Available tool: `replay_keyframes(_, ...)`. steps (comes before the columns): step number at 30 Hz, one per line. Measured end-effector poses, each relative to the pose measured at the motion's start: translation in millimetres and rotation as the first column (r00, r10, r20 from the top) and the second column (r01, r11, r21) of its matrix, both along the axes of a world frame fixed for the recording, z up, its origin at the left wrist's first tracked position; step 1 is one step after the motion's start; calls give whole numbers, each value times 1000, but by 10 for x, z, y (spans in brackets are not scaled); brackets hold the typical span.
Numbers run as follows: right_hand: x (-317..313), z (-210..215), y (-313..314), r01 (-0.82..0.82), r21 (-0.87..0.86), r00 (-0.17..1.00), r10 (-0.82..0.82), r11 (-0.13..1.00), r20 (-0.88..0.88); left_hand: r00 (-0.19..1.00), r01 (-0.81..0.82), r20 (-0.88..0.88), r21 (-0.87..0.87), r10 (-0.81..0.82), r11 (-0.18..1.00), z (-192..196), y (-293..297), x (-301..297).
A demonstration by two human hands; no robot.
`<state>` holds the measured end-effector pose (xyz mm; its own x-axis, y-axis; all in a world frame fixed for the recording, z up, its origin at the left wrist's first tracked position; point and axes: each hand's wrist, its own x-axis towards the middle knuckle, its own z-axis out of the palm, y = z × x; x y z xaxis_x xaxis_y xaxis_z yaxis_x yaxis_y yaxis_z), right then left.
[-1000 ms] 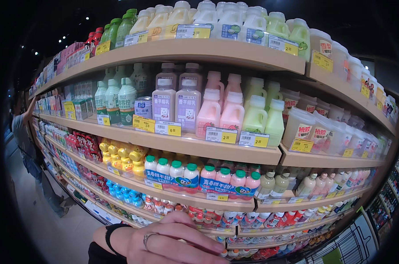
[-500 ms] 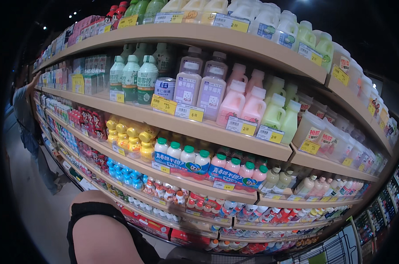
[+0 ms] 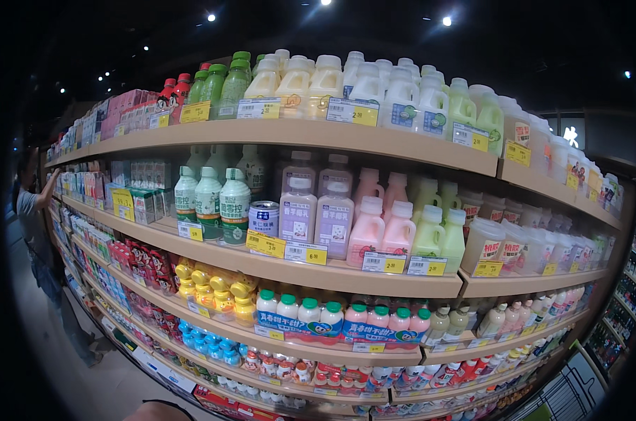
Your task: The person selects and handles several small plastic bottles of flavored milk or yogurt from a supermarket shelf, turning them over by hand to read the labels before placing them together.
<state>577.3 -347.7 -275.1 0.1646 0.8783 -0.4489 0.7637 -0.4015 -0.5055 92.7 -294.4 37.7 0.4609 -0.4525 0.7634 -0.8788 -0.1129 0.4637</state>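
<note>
Neither my left hand nor my right hand shows. A small patch of bare skin with a dark edge (image 3: 156, 410) is at the bottom, and I cannot tell which part of me it is. Ahead, a curved shelf unit (image 3: 318, 274) is stocked with drinks. Its middle shelf holds green-capped bottles (image 3: 234, 203), a short can (image 3: 264, 217), purple bottles (image 3: 298, 210), pink jugs (image 3: 366, 228) and pale green jugs (image 3: 427, 231). Below them stand yellow bottles (image 3: 222, 295) and banded packs of white bottles (image 3: 308, 314) and pink bottles (image 3: 380, 323).
A person (image 3: 37, 210) stands at the far left, an arm reaching to the shelves. White jugs (image 3: 402, 102) and green bottles (image 3: 234, 84) line the top shelf. A wire shopping cart (image 3: 567, 389) is at the lower right. The floor (image 3: 48, 365) shows at the lower left.
My view has tilted up, so the shelves sit lower and more ceiling lights show. The bare limb with the black cloth has mostly dropped out at the bottom.
</note>
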Motion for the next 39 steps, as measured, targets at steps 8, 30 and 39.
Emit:
replay_keyframes(8,-573,2544,1040,-447,443,886,452,777,100,653,-677,-378,-680,657,282,-1369,340,-231)
replay_keyframes(30,-2556,5830,3210,-138,828,981,-191,-544,37,388,-696,-479,-712,787,-91,-2082,244,-807)
replay_keyframes(39,-3110,4431,2142,-143,980,789,582,-140,199,289,-735,-423,-673,859,-84,-1250,884,-387)
